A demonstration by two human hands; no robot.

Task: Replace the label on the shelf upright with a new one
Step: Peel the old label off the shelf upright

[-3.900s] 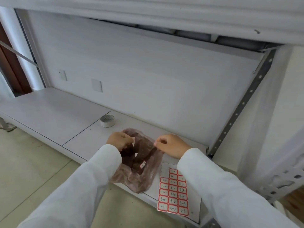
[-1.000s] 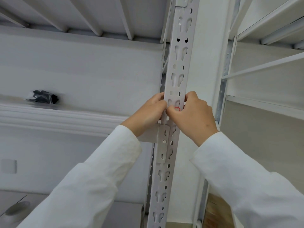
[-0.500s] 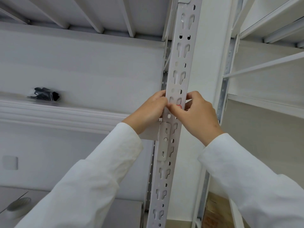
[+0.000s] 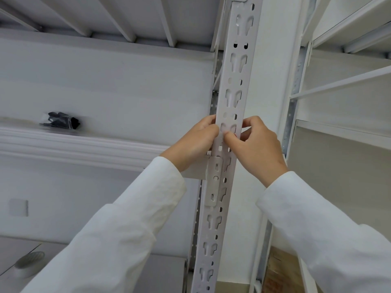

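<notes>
Head cam is tilted up at a tall white slotted metal shelf upright (image 4: 229, 115) running from 6 o'clock to 12 o'clock through the middle of the view. Both hands are raised to it at about centre frame, arms in white long sleeves (image 4: 118, 225) coming up from 7 and 5 o'clock. Left hand (image 4: 193, 142) wraps the upright's left edge, fingers curled together with the thumb tip pressed on the front face. Right hand (image 4: 257, 148) comes in from the other side, thumb and forefinger pinched together against the face, touching the left thumb. Only a tiny sliver of the small red-edged sticker label (image 4: 234, 135) peeks out by the right fingertips, so honestly can't tell if it's fully stuck down or gripped. Just under the hands there's a grey metal joint plate (image 4: 214, 182) on the upright. Off at 9 o'clock a black crumpled plastic-wrapped bundle (image 4: 61, 120) sits on a white shelf ledge (image 4: 84, 149), and a grey tape roll (image 4: 29, 261) is at 8 o'clock.
</notes>
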